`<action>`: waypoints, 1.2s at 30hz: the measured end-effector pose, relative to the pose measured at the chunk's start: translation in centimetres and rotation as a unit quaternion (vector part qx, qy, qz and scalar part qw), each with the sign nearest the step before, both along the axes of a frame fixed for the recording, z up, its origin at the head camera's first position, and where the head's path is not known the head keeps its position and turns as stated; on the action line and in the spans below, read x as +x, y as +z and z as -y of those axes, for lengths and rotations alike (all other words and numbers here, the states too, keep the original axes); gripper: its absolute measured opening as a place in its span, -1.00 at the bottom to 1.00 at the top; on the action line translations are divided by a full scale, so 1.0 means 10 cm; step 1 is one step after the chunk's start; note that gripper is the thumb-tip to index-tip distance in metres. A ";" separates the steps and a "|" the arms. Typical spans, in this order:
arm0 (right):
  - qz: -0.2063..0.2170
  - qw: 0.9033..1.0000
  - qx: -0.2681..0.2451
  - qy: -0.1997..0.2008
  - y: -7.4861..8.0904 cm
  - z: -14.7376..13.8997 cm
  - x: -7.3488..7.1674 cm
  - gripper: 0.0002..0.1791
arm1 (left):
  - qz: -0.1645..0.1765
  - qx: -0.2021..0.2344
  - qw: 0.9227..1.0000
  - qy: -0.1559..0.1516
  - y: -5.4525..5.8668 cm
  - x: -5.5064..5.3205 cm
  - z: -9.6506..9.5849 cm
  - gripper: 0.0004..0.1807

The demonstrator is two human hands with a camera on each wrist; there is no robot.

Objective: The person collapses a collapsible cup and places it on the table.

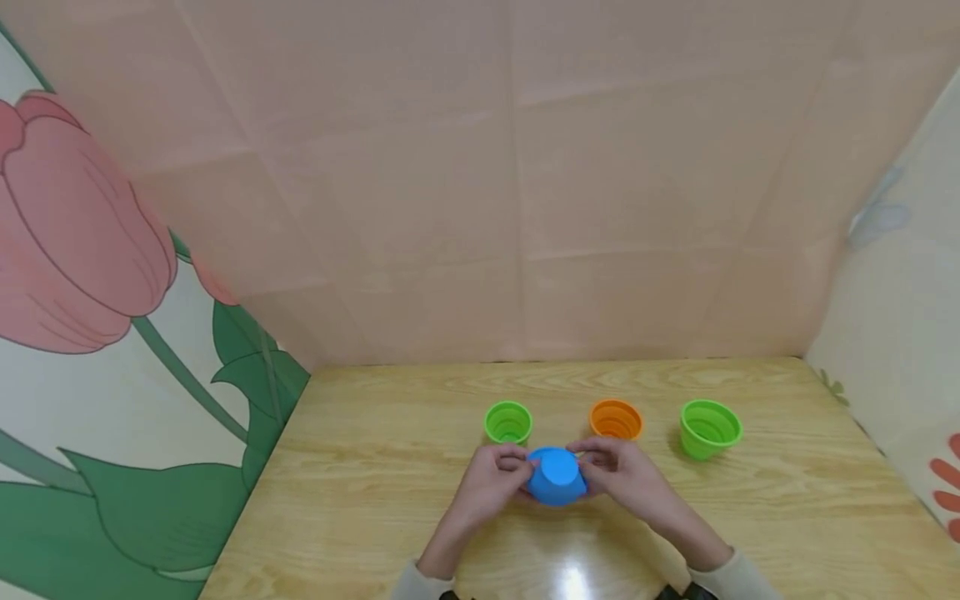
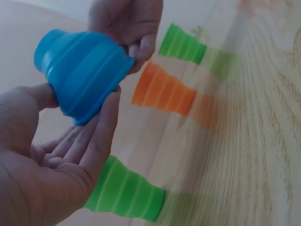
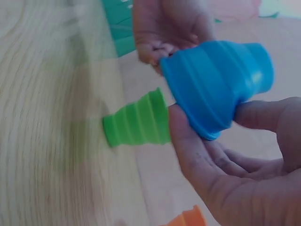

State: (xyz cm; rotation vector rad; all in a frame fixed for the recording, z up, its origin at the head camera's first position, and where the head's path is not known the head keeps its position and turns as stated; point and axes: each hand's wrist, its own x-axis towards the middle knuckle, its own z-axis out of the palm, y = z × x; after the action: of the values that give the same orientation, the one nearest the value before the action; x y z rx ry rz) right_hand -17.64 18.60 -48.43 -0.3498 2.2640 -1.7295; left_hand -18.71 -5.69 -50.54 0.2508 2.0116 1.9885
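A blue ribbed collapsible cup (image 1: 557,477) is held up between both hands above the wooden table, its narrow base turned toward the head camera. My left hand (image 1: 493,481) pinches one side of it, thumb on the outer wall and fingers at the wide rim, as the left wrist view shows. On the opposite side my right hand (image 1: 621,477) pinches the cup (image 3: 218,87) the same way. The cup's wall bulges unevenly near the thumbs. Its inside is hidden.
Beyond the hands stand three upright ribbed cups: a green cup (image 1: 508,423) behind the left hand, an orange cup (image 1: 616,419) behind the right hand, and a wider green cup (image 1: 710,429) farther right. A pink cloth (image 1: 517,208) hangs behind the wooden table (image 1: 360,467).
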 end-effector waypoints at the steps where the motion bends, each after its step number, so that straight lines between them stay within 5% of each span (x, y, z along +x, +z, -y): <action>1: 0.010 1.000 -0.019 0.018 0.01 -0.01 0.01 -0.52 | -0.004 -0.003 1.000 0.006 0.00 0.00 0.01 -0.76; 5: 0.028 0.993 -0.076 0.085 0.04 -0.07 0.04 -0.39 | -0.018 -0.013 0.999 0.025 0.01 -0.01 0.05 -0.76; 9: 0.024 0.991 -0.082 0.107 0.08 -0.09 0.06 -0.32 | -0.021 -0.013 0.999 0.030 0.02 0.00 0.06 -0.76; 17: 0.035 0.995 -0.060 0.078 0.05 -0.09 0.06 -0.33 | -0.025 -0.010 1.000 0.014 0.04 0.05 0.03 -0.74; 26: -0.001 0.999 -0.044 0.026 -0.04 0.00 0.06 -0.38 | -0.013 -0.009 1.000 0.013 0.07 0.10 -0.06 -0.70; 36: -0.004 1.000 0.004 -0.024 -0.03 -0.02 0.07 -0.44 | 0.031 0.062 0.992 -0.106 0.03 0.11 0.08 -0.48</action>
State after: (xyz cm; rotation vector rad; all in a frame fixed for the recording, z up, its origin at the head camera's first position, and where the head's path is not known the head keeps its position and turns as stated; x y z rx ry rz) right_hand -16.94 18.78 -48.78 -0.3052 2.3031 -1.7440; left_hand -17.57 -6.46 -50.23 0.4069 1.7457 1.9626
